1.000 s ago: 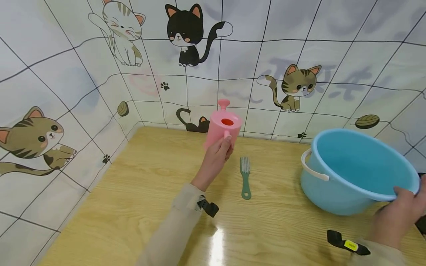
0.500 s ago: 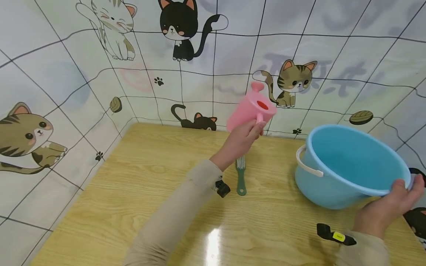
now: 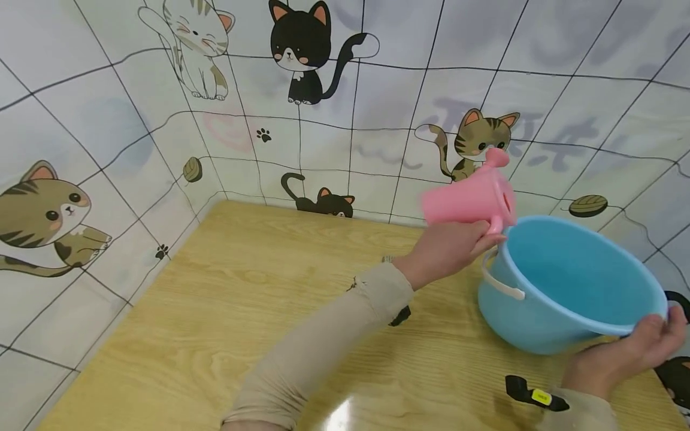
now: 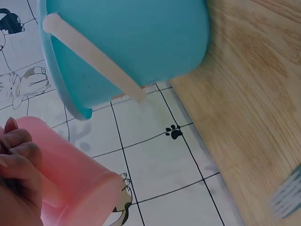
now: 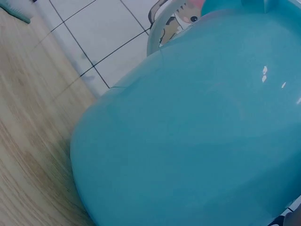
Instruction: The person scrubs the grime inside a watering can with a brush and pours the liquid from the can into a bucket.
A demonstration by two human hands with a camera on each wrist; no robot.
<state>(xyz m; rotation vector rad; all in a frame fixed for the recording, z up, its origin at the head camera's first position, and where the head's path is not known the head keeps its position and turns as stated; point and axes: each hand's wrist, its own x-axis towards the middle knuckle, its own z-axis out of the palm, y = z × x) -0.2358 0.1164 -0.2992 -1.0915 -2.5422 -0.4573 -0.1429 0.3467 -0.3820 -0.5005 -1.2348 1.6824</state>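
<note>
My left hand (image 3: 450, 248) grips the handle of a pink toy watering can (image 3: 466, 197), tipped on its side. The can's open top faces right, close to the left rim of a light blue bucket (image 3: 530, 311). In the left wrist view the can (image 4: 80, 174) is below the bucket's rim (image 4: 61, 89). My right hand (image 3: 625, 356) holds the bucket's rim at the front right, thumb on top; the bucket leans toward that side. A green-handled fork (image 4: 289, 193) lies on the table, mostly hidden behind my left forearm in the head view.
The bucket's white handle (image 3: 501, 284) hangs on its left side. A wood-grain table (image 3: 242, 287) lies under everything. Walls with a tile pattern and printed cats (image 3: 302, 54) stand at the back and left.
My left hand has carried the watering can to the right, over to the bucket, and tipped it sideways. My right hand stays on the bucket's rim. My forearm now covers most of the fork.
</note>
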